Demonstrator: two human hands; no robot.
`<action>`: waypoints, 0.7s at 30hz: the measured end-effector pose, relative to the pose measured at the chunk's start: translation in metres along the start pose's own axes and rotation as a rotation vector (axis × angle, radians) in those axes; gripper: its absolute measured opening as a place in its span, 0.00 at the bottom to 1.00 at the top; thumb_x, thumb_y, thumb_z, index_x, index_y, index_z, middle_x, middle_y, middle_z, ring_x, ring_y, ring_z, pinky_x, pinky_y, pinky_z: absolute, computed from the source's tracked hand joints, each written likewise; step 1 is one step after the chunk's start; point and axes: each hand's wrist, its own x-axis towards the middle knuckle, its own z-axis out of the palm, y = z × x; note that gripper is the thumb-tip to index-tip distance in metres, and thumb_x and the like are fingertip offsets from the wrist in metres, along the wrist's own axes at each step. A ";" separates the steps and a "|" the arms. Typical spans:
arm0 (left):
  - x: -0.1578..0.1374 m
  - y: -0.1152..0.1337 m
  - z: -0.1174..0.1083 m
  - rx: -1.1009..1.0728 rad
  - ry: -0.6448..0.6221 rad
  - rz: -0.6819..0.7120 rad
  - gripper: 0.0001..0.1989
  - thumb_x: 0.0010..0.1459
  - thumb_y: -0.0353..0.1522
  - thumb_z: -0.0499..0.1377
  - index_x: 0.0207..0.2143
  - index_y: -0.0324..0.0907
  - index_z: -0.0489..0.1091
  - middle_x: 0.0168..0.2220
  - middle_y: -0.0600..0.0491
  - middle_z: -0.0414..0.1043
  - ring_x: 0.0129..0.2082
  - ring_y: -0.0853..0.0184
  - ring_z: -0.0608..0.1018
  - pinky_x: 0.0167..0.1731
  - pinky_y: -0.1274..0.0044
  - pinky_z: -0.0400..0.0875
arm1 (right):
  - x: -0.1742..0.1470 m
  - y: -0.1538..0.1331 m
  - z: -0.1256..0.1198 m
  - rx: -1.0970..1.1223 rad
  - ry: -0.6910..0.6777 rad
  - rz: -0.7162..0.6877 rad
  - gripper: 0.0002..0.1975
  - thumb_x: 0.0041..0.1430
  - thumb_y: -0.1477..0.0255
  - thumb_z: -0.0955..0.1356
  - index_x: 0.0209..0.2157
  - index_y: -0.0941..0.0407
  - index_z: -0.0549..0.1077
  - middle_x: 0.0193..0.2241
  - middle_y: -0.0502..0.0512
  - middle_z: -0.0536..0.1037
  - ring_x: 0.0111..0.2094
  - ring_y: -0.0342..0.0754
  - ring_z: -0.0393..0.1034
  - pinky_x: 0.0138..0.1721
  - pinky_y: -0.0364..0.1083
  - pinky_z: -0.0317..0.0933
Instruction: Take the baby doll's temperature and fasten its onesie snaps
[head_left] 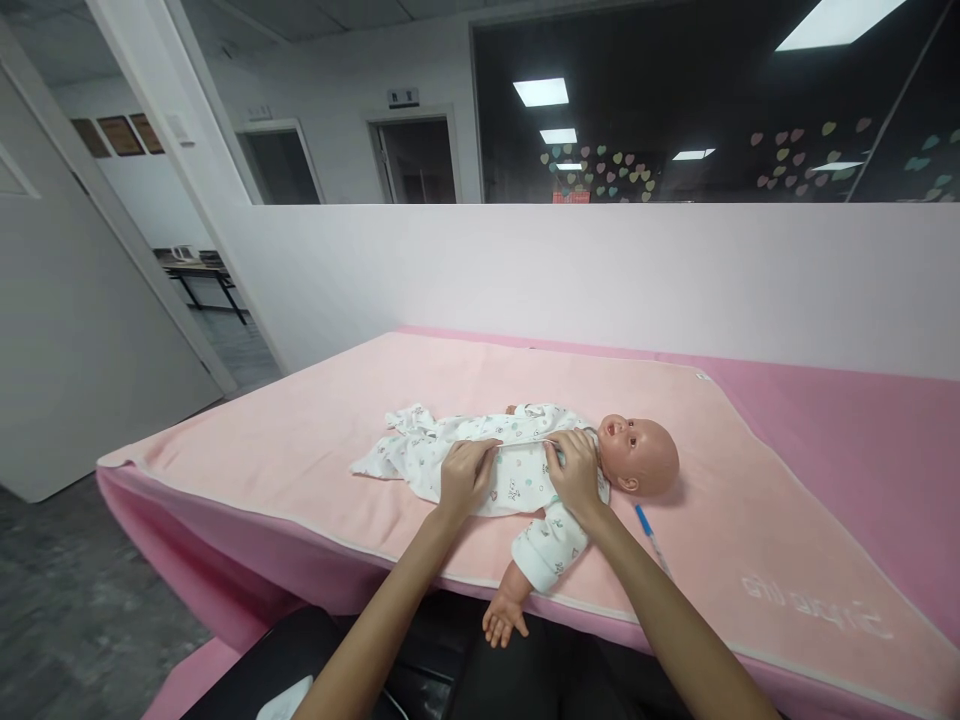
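Observation:
A baby doll (pixel 646 455) lies on its back with its head to the right, wearing a white printed bodysuit (pixel 517 490). My left hand (pixel 466 476) pinches the bodysuit's front edge near the belly. Close to the doll's neck, my right hand (pixel 574 468) grips the same edge, and a straight white strip of it stretches between my fingers. One sleeved doll arm (pixel 551 548) points toward me, its hand over the table's front edge. The lower part of the garment lies flat and crumpled to the left. Most of the doll's far arm is hidden.
A slim stick with a blue end (pixel 651 532) lies beside my right forearm. The peach blanket (pixel 300 430) covers the table over a pink cloth (pixel 847 430). Behind stands a white half wall (pixel 600 270) with glass above. A door (pixel 82 300) is at left.

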 end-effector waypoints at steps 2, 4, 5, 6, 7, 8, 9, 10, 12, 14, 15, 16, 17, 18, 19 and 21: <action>0.000 -0.001 0.001 0.004 -0.037 -0.030 0.10 0.59 0.31 0.48 0.35 0.43 0.68 0.31 0.53 0.74 0.32 0.67 0.73 0.34 0.72 0.64 | 0.000 0.001 0.000 -0.003 -0.001 0.004 0.07 0.57 0.75 0.60 0.29 0.55 0.69 0.28 0.52 0.74 0.33 0.48 0.64 0.40 0.48 0.54; 0.000 -0.002 0.001 0.000 -0.071 -0.042 0.10 0.60 0.32 0.47 0.35 0.43 0.67 0.32 0.53 0.73 0.33 0.66 0.73 0.35 0.72 0.64 | 0.000 0.001 0.001 -0.002 0.002 0.006 0.07 0.58 0.74 0.60 0.29 0.55 0.69 0.28 0.52 0.74 0.33 0.48 0.64 0.39 0.48 0.54; 0.000 -0.002 0.001 -0.003 -0.079 -0.040 0.09 0.59 0.33 0.48 0.35 0.43 0.67 0.32 0.52 0.73 0.34 0.66 0.72 0.36 0.72 0.64 | 0.000 0.001 0.001 -0.002 0.005 0.006 0.08 0.58 0.74 0.60 0.30 0.55 0.69 0.28 0.52 0.74 0.33 0.48 0.64 0.39 0.48 0.54; -0.001 -0.002 0.001 -0.003 -0.082 -0.035 0.08 0.59 0.34 0.49 0.36 0.43 0.67 0.33 0.52 0.73 0.34 0.65 0.72 0.36 0.71 0.64 | 0.000 0.002 0.001 -0.003 0.008 0.006 0.08 0.58 0.74 0.60 0.30 0.55 0.69 0.28 0.52 0.74 0.33 0.48 0.64 0.39 0.48 0.54; -0.001 -0.002 0.001 0.000 -0.084 -0.027 0.08 0.58 0.35 0.50 0.36 0.43 0.67 0.34 0.52 0.73 0.35 0.65 0.72 0.36 0.71 0.63 | 0.000 0.002 0.001 -0.006 0.011 0.006 0.08 0.58 0.74 0.60 0.30 0.55 0.69 0.28 0.52 0.74 0.33 0.48 0.64 0.39 0.48 0.54; -0.001 -0.002 0.001 0.007 -0.085 -0.020 0.08 0.57 0.35 0.51 0.37 0.43 0.66 0.34 0.51 0.73 0.35 0.64 0.72 0.37 0.71 0.63 | 0.000 0.002 0.001 -0.010 0.011 0.005 0.08 0.58 0.74 0.60 0.30 0.55 0.69 0.27 0.52 0.74 0.33 0.48 0.64 0.39 0.48 0.54; -0.001 -0.002 0.001 0.018 -0.084 -0.014 0.08 0.57 0.36 0.52 0.37 0.43 0.66 0.34 0.51 0.72 0.35 0.64 0.72 0.37 0.71 0.63 | 0.000 0.002 0.001 -0.014 0.011 0.004 0.08 0.58 0.74 0.60 0.30 0.55 0.69 0.27 0.52 0.74 0.33 0.48 0.64 0.39 0.47 0.54; -0.001 -0.002 0.001 0.028 -0.082 -0.012 0.08 0.57 0.36 0.52 0.36 0.43 0.67 0.34 0.51 0.72 0.35 0.64 0.72 0.36 0.71 0.63 | 0.000 0.001 0.001 -0.016 0.010 0.002 0.08 0.58 0.74 0.60 0.30 0.55 0.69 0.27 0.52 0.74 0.33 0.47 0.64 0.39 0.47 0.54; -0.001 -0.001 0.001 0.037 -0.069 -0.015 0.08 0.57 0.35 0.51 0.36 0.43 0.67 0.33 0.51 0.72 0.35 0.64 0.71 0.36 0.70 0.63 | 0.000 0.001 0.001 -0.013 0.013 -0.003 0.08 0.58 0.74 0.60 0.29 0.55 0.69 0.27 0.52 0.74 0.33 0.47 0.65 0.39 0.48 0.54; -0.001 0.000 0.002 0.036 -0.051 -0.020 0.07 0.57 0.35 0.51 0.35 0.44 0.67 0.33 0.52 0.72 0.34 0.64 0.71 0.36 0.70 0.62 | 0.000 0.001 0.001 -0.009 0.018 -0.005 0.08 0.58 0.74 0.60 0.29 0.55 0.69 0.27 0.52 0.74 0.32 0.47 0.65 0.41 0.48 0.54; -0.002 0.000 0.002 0.034 -0.043 -0.022 0.07 0.57 0.35 0.51 0.35 0.44 0.67 0.32 0.52 0.72 0.34 0.64 0.71 0.36 0.71 0.62 | -0.001 0.001 0.001 -0.009 0.019 -0.003 0.08 0.58 0.74 0.60 0.29 0.55 0.69 0.27 0.52 0.74 0.32 0.47 0.65 0.41 0.48 0.54; -0.002 0.000 0.002 0.031 -0.040 -0.023 0.07 0.57 0.34 0.51 0.35 0.44 0.67 0.32 0.52 0.72 0.34 0.64 0.71 0.36 0.71 0.62 | -0.001 0.001 0.001 -0.009 0.020 0.001 0.08 0.58 0.75 0.60 0.29 0.55 0.69 0.27 0.52 0.74 0.32 0.47 0.65 0.41 0.48 0.54; -0.003 0.001 0.002 0.026 -0.038 -0.026 0.07 0.57 0.34 0.51 0.34 0.44 0.67 0.32 0.52 0.72 0.34 0.64 0.71 0.36 0.71 0.62 | -0.002 0.002 0.002 -0.010 0.023 0.004 0.08 0.58 0.75 0.60 0.29 0.55 0.69 0.28 0.51 0.74 0.32 0.47 0.65 0.42 0.49 0.54; -0.003 0.000 0.003 0.018 -0.038 -0.029 0.06 0.57 0.34 0.51 0.34 0.44 0.67 0.31 0.52 0.72 0.33 0.65 0.71 0.36 0.71 0.62 | -0.002 0.002 0.002 -0.009 0.026 0.007 0.08 0.58 0.75 0.60 0.29 0.55 0.69 0.28 0.51 0.74 0.32 0.47 0.65 0.42 0.49 0.54; -0.004 0.000 0.003 0.009 -0.035 -0.034 0.06 0.57 0.34 0.51 0.34 0.44 0.67 0.31 0.52 0.72 0.33 0.65 0.71 0.36 0.71 0.62 | -0.003 0.002 0.002 -0.007 0.030 0.008 0.08 0.58 0.75 0.60 0.29 0.55 0.69 0.28 0.51 0.75 0.33 0.47 0.65 0.43 0.49 0.54; -0.005 0.000 0.004 -0.008 -0.030 -0.043 0.06 0.57 0.33 0.51 0.33 0.44 0.67 0.30 0.53 0.72 0.32 0.66 0.71 0.35 0.71 0.62 | -0.004 0.002 0.003 -0.001 0.040 0.007 0.08 0.58 0.75 0.60 0.29 0.55 0.69 0.28 0.51 0.75 0.33 0.47 0.65 0.46 0.50 0.53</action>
